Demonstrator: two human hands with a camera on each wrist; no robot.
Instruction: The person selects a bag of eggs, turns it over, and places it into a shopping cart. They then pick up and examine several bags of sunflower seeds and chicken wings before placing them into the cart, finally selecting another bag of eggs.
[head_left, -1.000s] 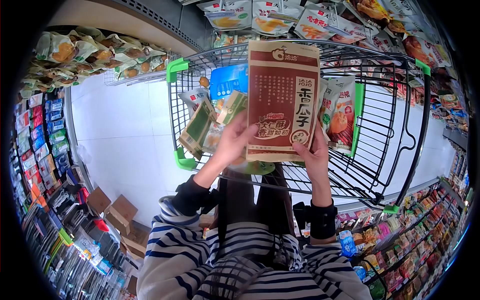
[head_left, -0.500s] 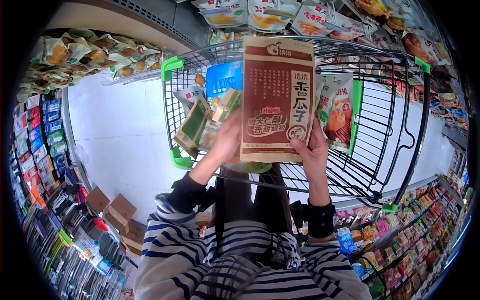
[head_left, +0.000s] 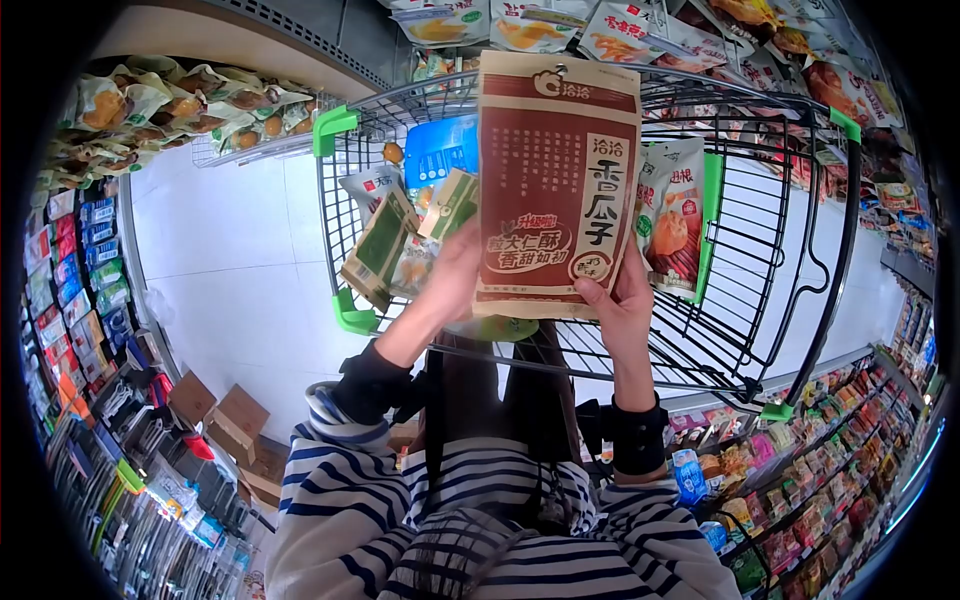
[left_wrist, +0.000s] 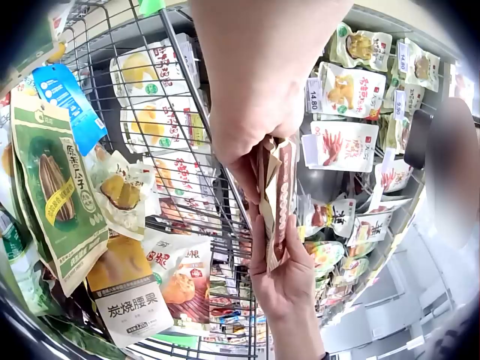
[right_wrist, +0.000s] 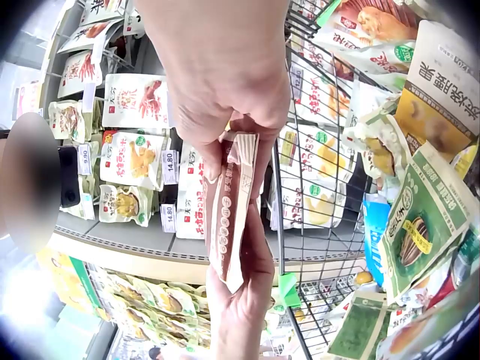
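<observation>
A brown and dark-red paper bag of melon seeds [head_left: 545, 195] is held upright over the shopping cart, its printed front toward the head camera. My left hand [head_left: 455, 272] grips the bag's lower left edge, with its fingertips hidden by the bag. At the lower right, my right hand [head_left: 628, 302] pinches the other edge, thumb lying on the front. Seen edge-on in the left wrist view, the bag [left_wrist: 276, 199] is fairly thin, between the left hand [left_wrist: 251, 124] and the right hand [left_wrist: 283, 274]. The right wrist view also shows both hands on the bag [right_wrist: 232, 202].
Within the wire cart [head_left: 765, 290] lie a green sunflower-seed bag [left_wrist: 54, 176], a cashew bag [left_wrist: 129, 292], a blue pack [head_left: 440, 150] and a chicken snack bag [head_left: 678, 220]. Shelves of hanging snack bags [head_left: 610, 30] border the cart. Open cardboard boxes [head_left: 238, 420] stand at left.
The bag has risen slightly and looks a little larger in the head view. Both hands keep their hold on it. The cart has shifted slightly left in view.
</observation>
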